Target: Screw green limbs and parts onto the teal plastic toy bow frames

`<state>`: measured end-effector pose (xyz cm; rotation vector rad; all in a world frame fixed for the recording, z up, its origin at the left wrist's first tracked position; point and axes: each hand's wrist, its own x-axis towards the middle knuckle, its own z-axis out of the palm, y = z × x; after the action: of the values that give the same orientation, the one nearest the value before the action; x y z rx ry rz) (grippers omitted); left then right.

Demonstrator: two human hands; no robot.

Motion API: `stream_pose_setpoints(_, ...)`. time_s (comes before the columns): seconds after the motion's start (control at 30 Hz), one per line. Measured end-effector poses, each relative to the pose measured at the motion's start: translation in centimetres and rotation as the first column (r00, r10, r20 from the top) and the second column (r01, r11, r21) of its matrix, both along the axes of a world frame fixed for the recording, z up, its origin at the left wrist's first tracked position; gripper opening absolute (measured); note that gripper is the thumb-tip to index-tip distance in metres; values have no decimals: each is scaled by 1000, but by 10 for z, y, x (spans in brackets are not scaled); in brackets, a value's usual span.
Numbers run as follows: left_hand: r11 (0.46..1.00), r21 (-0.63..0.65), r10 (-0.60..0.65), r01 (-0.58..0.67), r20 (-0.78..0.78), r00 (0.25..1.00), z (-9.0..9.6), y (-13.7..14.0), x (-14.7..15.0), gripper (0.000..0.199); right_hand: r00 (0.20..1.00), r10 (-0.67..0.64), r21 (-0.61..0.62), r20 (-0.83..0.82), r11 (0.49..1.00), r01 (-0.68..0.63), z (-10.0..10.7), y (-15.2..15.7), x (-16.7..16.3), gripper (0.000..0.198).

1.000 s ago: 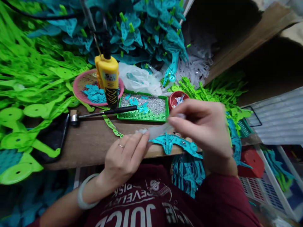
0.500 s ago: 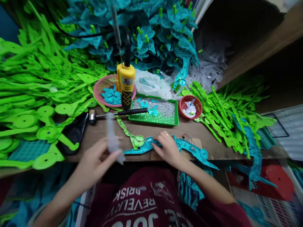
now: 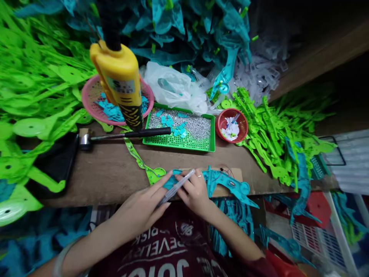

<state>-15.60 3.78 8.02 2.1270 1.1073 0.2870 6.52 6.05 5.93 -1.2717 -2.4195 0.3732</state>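
Note:
My left hand (image 3: 147,202) is closed on a translucent plastic strip (image 3: 176,187), held at a slant with its upper end across my right fingers. Bent over a blue plastic toy shell (image 3: 223,181) at the bench's front edge, my right hand (image 3: 196,192) has its fingers curled on it. What lies beneath these fingertips is hidden. The shell is hollow, with thin wires (image 3: 227,170) and a small metal part inside its right side. A green plastic arm (image 3: 141,159) with a round end (image 3: 157,174) meets the shell's left part, beside my left fingertips.
Behind my hands lie a hammer (image 3: 123,134) and a green tray (image 3: 178,144) of small metal pieces. A yellow electric screwdriver (image 3: 122,80) hangs over a pink basket (image 3: 89,104). A red basket (image 3: 245,129) holds white bits. Green and blue parts are heaped around.
My left hand has brought the translucent strip rightward, from upright to slanted against my right hand. My right hand stays at the blue shell. The view has shifted, and the screwdriver appears nearer.

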Motion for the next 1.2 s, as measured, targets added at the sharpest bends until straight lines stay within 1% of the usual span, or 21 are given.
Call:
stream_pose_setpoints(0.1,1000,8,-4,5,-70,998,1,-2,6,26,1000,-13,-6,-29,1000,13,0,-1,-1,25)
stream_pose_setpoints(0.23,996,92,25,-18,-82,996,-1,-4,9,27,998,-67,-93,-17,994,65,8,2,-4,24)
stream_pose_setpoints(0.33,987,157,56,-39,-104,993,-2,-6,10,27,996,-85,-139,-27,987,80,12,4,-5,22)
stream_pose_setpoints(0.43,979,201,67,-39,-138,988,-2,-7,12,27,995,-88,-155,-43,985,80,14,7,-4,22)
stream_pose_setpoints(0.5,978,203,70,-38,-156,985,-4,-6,14,29,998,-65,-173,-19,983,61,14,9,-4,22)
stream_pose_setpoints(0.57,982,185,67,-38,-153,986,-5,-4,16,30,999,-35,-202,28,979,40,15,11,-4,23)
stream_pose_setpoints(0.63,988,149,62,-45,-110,992,-5,-2,17,31,998,-19,-227,65,973,33,16,13,-4,24)
stream_pose_setpoints(0.7,995,71,68,-67,-10,998,-3,1,13,31,997,-23,-235,74,971,40,17,13,-2,25)
stream_pose_setpoints(0.73,996,11,89,-89,59,994,0,3,9,30,998,-28,-234,60,971,42,19,13,0,26)
stream_pose_setpoints(0.77,990,-60,138,-131,134,981,3,4,3,28,999,-32,-228,37,973,40,21,12,1,27)
stream_pose_setpoints(0.8,970,-140,223,-197,204,953,6,4,-5,27,1000,-28,-214,9,976,29,23,11,2,29)
stream_pose_setpoints(0.83,931,-230,338,-282,258,905,9,5,-13,25,1000,-9,-194,-16,981,6,26,10,3,31)
stream_pose_setpoints(0.87,869,-325,467,-374,289,835,11,6,-23,25,999,26,-173,-29,984,-30,28,10,3,35)
stream_pose_setpoints(0.9,788,-418,589,-452,295,752,12,8,-33,24,997,77,-159,-23,984,-80,30,11,1,41)
stream_pose_setpoints(0.93,704,-504,682,-500,285,674,12,10,-42,25,990,138,-153,3,979,-136,32,12,-1,47)
stream_pose_setpoints(0.97,636,-579,741,-510,271,615,10,14,-50,26,978,202,-161,43,968,-193,32,14,-4,53)
stream_pose_setpoints(1.0,586,-644,772,-492,260,580,7,18,-56,27,962,258,-177,86,954,-240,32,16,-8,57)
stream_pose_setpoints(1.07,523,-739,794,-425,241,559,0,28,-64,31,931,329,-210,158,933,-294,29,22,-15,56)
stream_pose_setpoints(1.13,481,-796,798,-368,225,559,-7,36,-65,33,915,357,-223,187,923,-314,26,27,-19,48)
stream_pose_setpoints(1.2,458,-825,797,-332,215,564,-12,40,-63,35,910,371,-224,187,918,-328,25,30,-17,43)
